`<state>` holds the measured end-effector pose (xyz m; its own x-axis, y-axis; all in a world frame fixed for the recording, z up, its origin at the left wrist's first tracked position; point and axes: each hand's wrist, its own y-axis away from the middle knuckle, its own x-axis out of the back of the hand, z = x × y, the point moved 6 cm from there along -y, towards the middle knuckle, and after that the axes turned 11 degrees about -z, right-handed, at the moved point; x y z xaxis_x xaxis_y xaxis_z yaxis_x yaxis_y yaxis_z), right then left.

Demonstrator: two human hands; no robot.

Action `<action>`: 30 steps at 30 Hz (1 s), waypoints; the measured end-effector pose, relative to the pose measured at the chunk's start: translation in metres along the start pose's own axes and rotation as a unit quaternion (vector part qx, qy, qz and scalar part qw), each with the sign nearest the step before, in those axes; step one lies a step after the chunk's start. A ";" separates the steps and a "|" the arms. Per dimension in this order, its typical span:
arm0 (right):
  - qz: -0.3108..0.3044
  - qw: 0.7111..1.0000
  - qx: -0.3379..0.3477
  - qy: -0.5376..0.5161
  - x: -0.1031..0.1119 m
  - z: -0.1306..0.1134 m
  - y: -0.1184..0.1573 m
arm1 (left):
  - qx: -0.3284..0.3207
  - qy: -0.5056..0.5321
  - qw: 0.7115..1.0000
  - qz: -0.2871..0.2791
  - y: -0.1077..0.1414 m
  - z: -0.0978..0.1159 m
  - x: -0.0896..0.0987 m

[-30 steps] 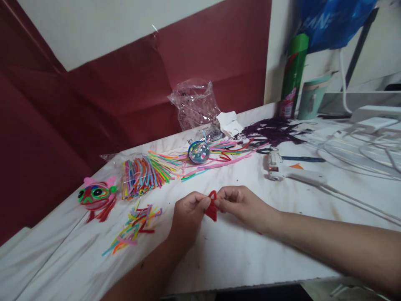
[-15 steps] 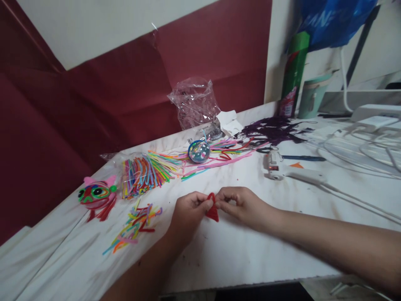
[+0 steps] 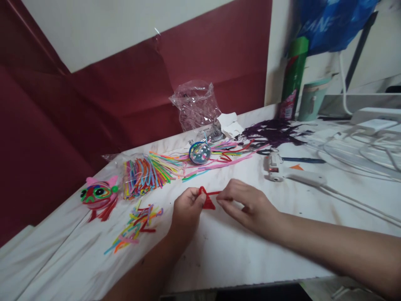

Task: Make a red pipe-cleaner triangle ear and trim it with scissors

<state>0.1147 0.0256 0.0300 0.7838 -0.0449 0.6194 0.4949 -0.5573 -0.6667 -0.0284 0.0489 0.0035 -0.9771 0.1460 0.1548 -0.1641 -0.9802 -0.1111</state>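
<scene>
Between my hands is a red pipe cleaner (image 3: 209,203) bent into a small, tight triangular shape, with one straight end sticking out to the right. My left hand (image 3: 187,211) pinches the folded part between thumb and fingers. With thumb and fingertips, my right hand (image 3: 246,201) grips the straight end, holding it out sideways from the folds. Both hands are above the near middle of the white marbled table (image 3: 250,255). To the left lies a loose pile of short, colourful pipe cleaner pieces (image 3: 134,230).
A pink and red pipe-cleaner fish figure (image 3: 99,198) sits at the left, beside a bag of pipe cleaners (image 3: 142,175). A clear decorated ball (image 3: 199,153) stands farther back. At the right are a white glue gun (image 3: 277,169), its cord, a pen (image 3: 303,159) and tangled white cables (image 3: 354,146).
My right hand has moved right, drawing out a straight length of red pipe cleaner from the folds. My left hand has shifted slightly left and up with the folded part.
</scene>
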 end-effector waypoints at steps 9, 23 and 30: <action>-0.037 0.994 -0.101 -0.023 -0.013 0.012 0.004 | -0.210 -0.297 0.931 0.030 0.015 0.023 -0.009; -0.013 0.999 -0.039 -0.011 -0.010 -0.001 0.006 | -0.251 -0.274 0.928 -0.038 0.020 0.022 -0.015; -0.022 0.998 -0.030 -0.047 -0.009 -0.002 0.006 | -0.197 -0.222 0.954 -0.049 0.015 0.014 -0.009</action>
<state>0.1094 0.0210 0.0214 0.7949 0.0573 0.6040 0.5087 -0.6053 -0.6122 -0.0205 0.0311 0.0145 -0.8147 0.0767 0.5748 -0.3753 -0.8254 -0.4218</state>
